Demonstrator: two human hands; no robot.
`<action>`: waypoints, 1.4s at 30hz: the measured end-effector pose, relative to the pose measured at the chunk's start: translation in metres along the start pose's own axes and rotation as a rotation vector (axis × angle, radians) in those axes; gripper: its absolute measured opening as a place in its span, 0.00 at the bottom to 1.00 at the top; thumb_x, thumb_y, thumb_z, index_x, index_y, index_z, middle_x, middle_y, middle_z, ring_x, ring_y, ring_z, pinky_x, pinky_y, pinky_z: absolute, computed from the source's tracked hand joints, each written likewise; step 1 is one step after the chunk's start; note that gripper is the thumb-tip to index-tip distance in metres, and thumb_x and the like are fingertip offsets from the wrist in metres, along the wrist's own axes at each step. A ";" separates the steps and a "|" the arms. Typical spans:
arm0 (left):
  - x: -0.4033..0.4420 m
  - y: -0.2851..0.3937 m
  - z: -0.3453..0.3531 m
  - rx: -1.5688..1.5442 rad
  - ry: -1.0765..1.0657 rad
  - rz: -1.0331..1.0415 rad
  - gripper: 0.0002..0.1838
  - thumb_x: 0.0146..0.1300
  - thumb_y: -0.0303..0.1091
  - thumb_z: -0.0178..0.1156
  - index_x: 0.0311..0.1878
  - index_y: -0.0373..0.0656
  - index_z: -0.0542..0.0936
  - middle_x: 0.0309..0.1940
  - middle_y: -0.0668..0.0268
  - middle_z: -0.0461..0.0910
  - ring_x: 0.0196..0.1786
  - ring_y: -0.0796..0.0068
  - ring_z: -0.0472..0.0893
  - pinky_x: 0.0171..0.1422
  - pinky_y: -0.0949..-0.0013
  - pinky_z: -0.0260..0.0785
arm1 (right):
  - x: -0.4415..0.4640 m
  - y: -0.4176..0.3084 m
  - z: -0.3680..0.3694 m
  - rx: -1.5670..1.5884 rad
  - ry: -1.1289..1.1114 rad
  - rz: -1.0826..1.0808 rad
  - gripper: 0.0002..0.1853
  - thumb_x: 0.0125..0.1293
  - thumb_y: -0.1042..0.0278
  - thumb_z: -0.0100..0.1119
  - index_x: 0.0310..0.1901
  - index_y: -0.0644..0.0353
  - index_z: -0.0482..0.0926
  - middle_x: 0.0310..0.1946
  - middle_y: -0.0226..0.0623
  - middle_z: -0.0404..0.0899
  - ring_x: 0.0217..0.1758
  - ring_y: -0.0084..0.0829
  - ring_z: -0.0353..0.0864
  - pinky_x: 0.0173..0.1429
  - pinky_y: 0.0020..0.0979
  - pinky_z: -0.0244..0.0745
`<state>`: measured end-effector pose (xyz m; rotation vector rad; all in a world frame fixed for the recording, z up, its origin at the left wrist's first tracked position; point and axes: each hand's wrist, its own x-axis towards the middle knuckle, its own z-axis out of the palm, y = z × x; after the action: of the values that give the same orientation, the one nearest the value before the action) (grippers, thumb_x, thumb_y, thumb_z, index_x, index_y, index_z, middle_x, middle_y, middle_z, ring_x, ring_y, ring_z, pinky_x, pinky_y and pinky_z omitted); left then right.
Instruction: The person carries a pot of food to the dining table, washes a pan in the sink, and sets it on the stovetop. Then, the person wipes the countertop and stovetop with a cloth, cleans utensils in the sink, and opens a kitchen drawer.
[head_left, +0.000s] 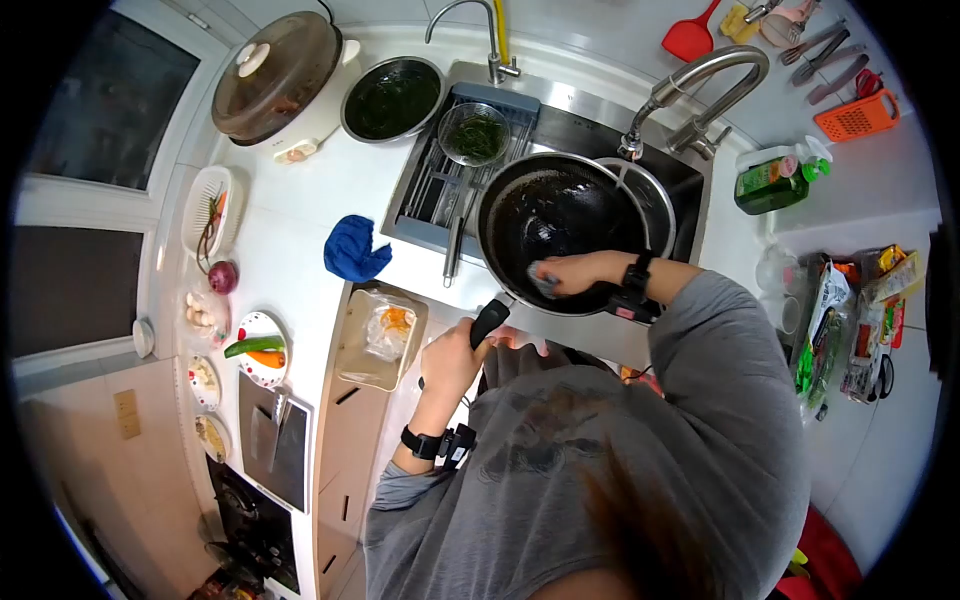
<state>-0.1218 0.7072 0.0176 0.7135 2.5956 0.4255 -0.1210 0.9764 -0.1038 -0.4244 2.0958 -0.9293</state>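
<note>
A dark wok (560, 205) lies tilted over the sink (690, 195), its wet inside facing up. My left hand (455, 358) is wrapped round the wok's black handle (490, 321). Inside the wok near its front rim, my right hand (580, 274) presses a small grey scouring pad (543, 280) to the surface. Part of the pad is hidden by my fingers. Behind the wok sits a metal basin (655, 205), only its right side showing. A strainer (474, 135) with green leaves rests on the rack left of the wok.
The tap (700, 85) arches over the sink's back right. A bowl of greens (393, 98), a lidded cooker (275, 80) and a blue cloth (356, 248) are on the left counter. A knife (275, 430) lies on the cutting board. Green soap (770, 185) stands right.
</note>
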 end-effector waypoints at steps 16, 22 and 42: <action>0.007 -0.007 0.002 0.056 -0.048 0.082 0.15 0.55 0.45 0.55 0.36 0.43 0.70 0.22 0.55 0.76 0.27 0.53 0.77 0.28 0.56 0.67 | 0.014 0.000 -0.011 -0.032 0.190 0.073 0.23 0.50 0.68 0.57 0.49 0.63 0.65 0.50 0.52 0.62 0.53 0.49 0.64 0.56 0.37 0.62; 0.003 -0.005 -0.002 -0.015 -0.036 0.095 0.15 0.55 0.45 0.56 0.36 0.43 0.71 0.21 0.55 0.76 0.26 0.53 0.77 0.28 0.56 0.67 | -0.038 0.023 -0.011 -0.094 0.039 0.324 0.26 0.54 0.62 0.56 0.52 0.66 0.63 0.52 0.55 0.61 0.56 0.49 0.63 0.57 0.38 0.62; 0.004 -0.010 0.000 0.018 -0.021 0.108 0.15 0.54 0.44 0.57 0.37 0.44 0.73 0.23 0.55 0.76 0.27 0.54 0.77 0.29 0.58 0.69 | -0.005 0.066 -0.051 -0.084 0.647 0.648 0.25 0.51 0.79 0.50 0.51 0.67 0.55 0.50 0.62 0.60 0.51 0.58 0.66 0.53 0.45 0.65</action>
<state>-0.1294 0.7011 0.0122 0.8630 2.5523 0.4254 -0.1565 1.0475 -0.1283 0.5770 2.5968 -0.6251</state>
